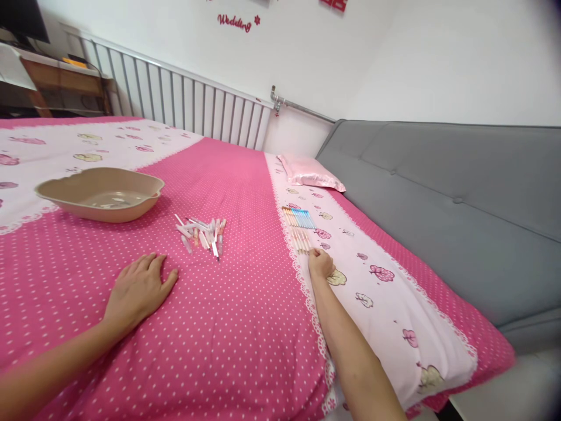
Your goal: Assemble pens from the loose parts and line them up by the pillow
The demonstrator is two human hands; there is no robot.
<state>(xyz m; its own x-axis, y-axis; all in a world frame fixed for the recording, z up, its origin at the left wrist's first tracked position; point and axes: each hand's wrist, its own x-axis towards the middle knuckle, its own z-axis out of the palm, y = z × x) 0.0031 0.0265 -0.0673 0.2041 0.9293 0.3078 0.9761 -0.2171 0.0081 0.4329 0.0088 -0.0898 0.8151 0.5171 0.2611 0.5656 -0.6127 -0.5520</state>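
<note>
My left hand (139, 287) lies palm down on the pink dotted bedspread, fingers stretched out, holding nothing. Just beyond it is a loose pile of pens (204, 234) in white, pink and orange, pointing in mixed directions. On the pale printed band to the right, my right hand (321, 263) is closed, its fingertips at the near right end of a short row of pale pink pens (300, 240). Whatever those fingers pinch is hidden. Behind that row lies another neat row of pens (298, 217), brown-orange at the left and blue at the right.
A beige plastic basin (103, 207) stands on the bedspread (236, 327) at the left, with something indistinct inside. A pink pillow (310, 172) rests by the grey padded headboard (447, 204). A radiator (193, 96) runs along the wall, and a desk (65, 79) stands far left.
</note>
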